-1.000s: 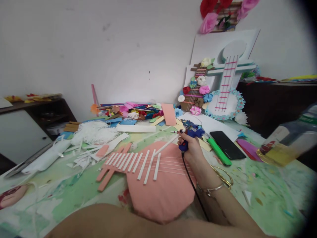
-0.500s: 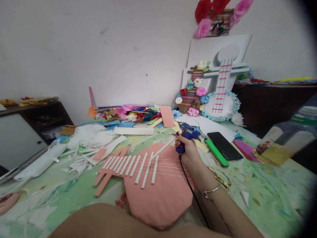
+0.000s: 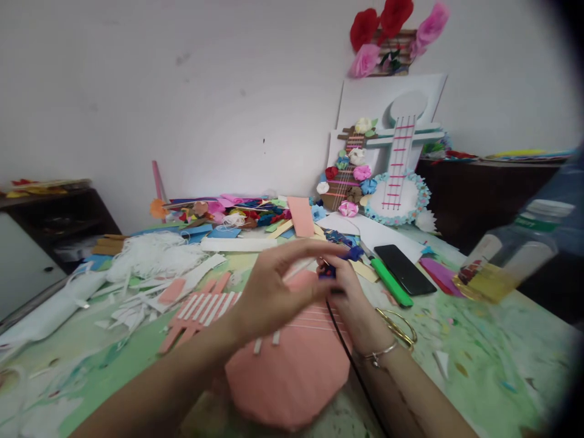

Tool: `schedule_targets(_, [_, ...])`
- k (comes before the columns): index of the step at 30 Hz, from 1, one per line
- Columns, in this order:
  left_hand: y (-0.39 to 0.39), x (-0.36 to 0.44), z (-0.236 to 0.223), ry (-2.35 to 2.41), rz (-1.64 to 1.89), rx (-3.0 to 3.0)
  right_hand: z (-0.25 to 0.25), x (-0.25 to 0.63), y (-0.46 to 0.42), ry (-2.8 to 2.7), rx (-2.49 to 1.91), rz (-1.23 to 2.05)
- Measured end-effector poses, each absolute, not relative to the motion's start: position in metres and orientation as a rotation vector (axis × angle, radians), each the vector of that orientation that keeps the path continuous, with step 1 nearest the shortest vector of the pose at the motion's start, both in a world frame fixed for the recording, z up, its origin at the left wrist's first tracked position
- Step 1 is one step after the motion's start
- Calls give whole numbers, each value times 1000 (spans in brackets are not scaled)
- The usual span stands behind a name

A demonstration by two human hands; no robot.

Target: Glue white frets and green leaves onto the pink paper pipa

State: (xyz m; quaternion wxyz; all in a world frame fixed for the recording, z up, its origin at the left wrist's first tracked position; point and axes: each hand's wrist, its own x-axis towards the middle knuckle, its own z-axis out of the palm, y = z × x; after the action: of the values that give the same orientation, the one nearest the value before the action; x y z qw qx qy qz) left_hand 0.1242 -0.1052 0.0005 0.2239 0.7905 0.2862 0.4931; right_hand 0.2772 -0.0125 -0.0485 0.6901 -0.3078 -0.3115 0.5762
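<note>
My right hand (image 3: pixel 347 289) is closed around a blue hot glue gun (image 3: pixel 327 272), whose black cord (image 3: pixel 340 331) runs down toward me. A thin white paper strip (image 3: pixel 298 266) slants from the right hand's fingertips, partly covered. My left hand (image 3: pixel 274 292), a little blurred, reaches over beside the glue gun with thumb and fingers apart; I see nothing held in it. Below both hands lies a pink cardboard guitar (image 3: pixel 292 383) with thin strings. White strips (image 3: pixel 210 309) cross its neck, several of them hidden behind the left hand and forearm.
To the right are a green box cutter (image 3: pixel 391 281), a black phone (image 3: pixel 405 269), gold-handled scissors (image 3: pixel 396 325) and a bottle of yellow liquid (image 3: pixel 506 261). White shredded paper (image 3: pixel 146 258) is heaped at left. Two decorated guitars (image 3: pixel 396 164) lean against the wall.
My left hand has come in from the lower left, across the pink guitar to beside the glue gun. The right hand still holds the glue gun. The view has shifted slightly.
</note>
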Motion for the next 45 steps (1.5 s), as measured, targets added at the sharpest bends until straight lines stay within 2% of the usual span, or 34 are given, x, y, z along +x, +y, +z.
schedule_targets(3, [-44,128,1,1084,1420,2238,-49,277,-13,-602,-651,1359])
schedule_targets(6, [-17,124,-27,1235,1209,2128,-47,276,-14,-574,-626,1406])
schedule_targets(9, [-14,117,-44,1130,970,2017,-46,274,-16,-575,-604,1419])
schedule_targets(11, [-17,115,-43,1052,929,1971,-44,273,-17,-581,-592,1417])
schedule_targets(23, [-29,116,-30,946,1067,1635,-33,268,-29,-673,-608,1305])
schedule_targets(30, [-40,119,-24,874,1005,1574,-34,266,-29,-685,-578,1281])
schedule_targets(39, [-48,126,-29,952,1193,1581,-38,266,-27,-651,-578,1296])
schedule_targets(45, [-51,129,-33,954,1173,1569,-37,263,-29,-712,-566,1244])
